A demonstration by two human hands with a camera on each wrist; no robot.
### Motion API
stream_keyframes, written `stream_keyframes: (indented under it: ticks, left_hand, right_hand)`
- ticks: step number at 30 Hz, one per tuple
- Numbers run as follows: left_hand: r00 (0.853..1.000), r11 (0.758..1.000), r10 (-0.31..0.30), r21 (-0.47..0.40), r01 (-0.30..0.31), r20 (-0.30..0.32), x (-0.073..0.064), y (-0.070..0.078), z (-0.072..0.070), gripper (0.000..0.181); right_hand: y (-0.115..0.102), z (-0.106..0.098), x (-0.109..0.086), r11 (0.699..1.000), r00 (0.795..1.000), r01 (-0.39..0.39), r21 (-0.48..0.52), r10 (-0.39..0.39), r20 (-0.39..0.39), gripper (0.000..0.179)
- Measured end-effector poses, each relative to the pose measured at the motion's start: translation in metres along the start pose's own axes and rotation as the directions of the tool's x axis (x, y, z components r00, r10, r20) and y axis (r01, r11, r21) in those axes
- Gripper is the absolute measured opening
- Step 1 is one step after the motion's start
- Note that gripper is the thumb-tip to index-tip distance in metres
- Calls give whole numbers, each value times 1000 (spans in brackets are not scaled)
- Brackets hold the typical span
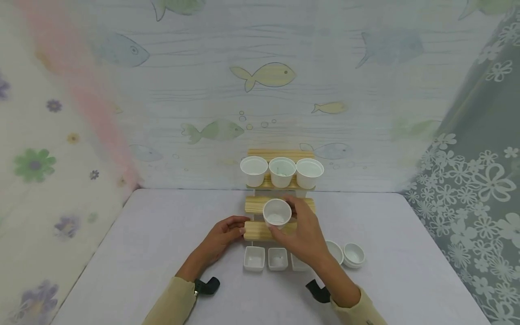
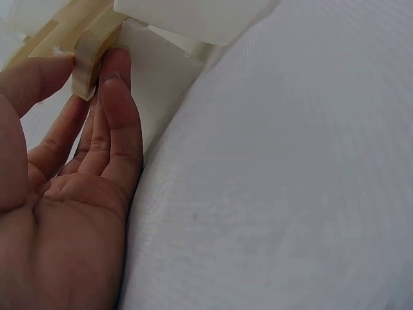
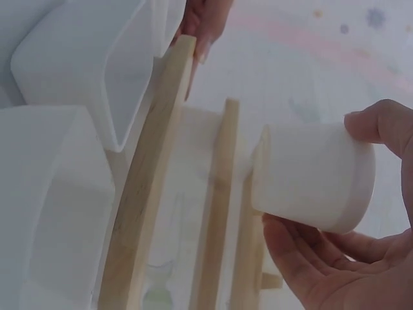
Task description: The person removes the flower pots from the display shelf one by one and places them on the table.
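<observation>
A tiered wooden rack (image 1: 255,231) stands mid-table. My left hand (image 1: 223,235) holds the left end of its lowest slat; in the left wrist view the thumb and fingers pinch the slat's end (image 2: 87,64). Thumb and fingers of my right hand (image 1: 305,232) grip a white round cup (image 1: 277,214) by its sides, its mouth tilted toward the head camera. In the right wrist view the cup (image 3: 313,174) appears beside the rack's slats. Three similar cups stand along the upper tier, among them a middle cup (image 1: 282,174).
In front of the rack sit three small white square dishes, including the left dish (image 1: 254,259); the right one is partly behind my hand. Small round bowls (image 1: 354,255) stand right of my right forearm. Behind the table hangs a fish-patterned cloth (image 1: 195,81).
</observation>
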State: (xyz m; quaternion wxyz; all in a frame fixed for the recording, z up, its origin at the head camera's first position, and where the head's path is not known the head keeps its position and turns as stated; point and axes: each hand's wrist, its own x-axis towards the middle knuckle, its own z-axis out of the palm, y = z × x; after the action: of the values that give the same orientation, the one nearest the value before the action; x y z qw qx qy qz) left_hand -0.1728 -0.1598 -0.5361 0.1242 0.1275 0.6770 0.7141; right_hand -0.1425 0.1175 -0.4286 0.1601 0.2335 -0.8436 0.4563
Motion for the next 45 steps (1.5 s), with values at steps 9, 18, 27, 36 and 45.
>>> stream_keyframes:
  ticks: [9, 18, 27, 36, 45]
  left_hand:
    - [1000, 1000, 2, -16, -3, -14, -11, 1, 9, 48]
    - [999, 1000, -1, -6, 1, -34, -19, 1, 18, 48]
    - [999, 1000, 1, -15, -2, -54, -26, 0, 26, 45]
    - [999, 1000, -3, -2, 3, -52, -30, 1, 29, 47]
    - [999, 1000, 1, -11, -2, -48, -30, 2, 29, 49]
  right_hand:
    - [11, -17, -12, 999, 999, 31, 19, -31, -13, 76]
    - [20, -35, -25, 1000, 1000, 13, 18, -13, -8, 75]
    - [25, -52, -34, 1000, 1000, 18, 3, -18, -3, 76]
    - [34, -65, -41, 998, 1000, -19, -63, 18, -10, 76]
    - [44, -76, -45, 994, 998, -63, -93, 62, -14, 73]
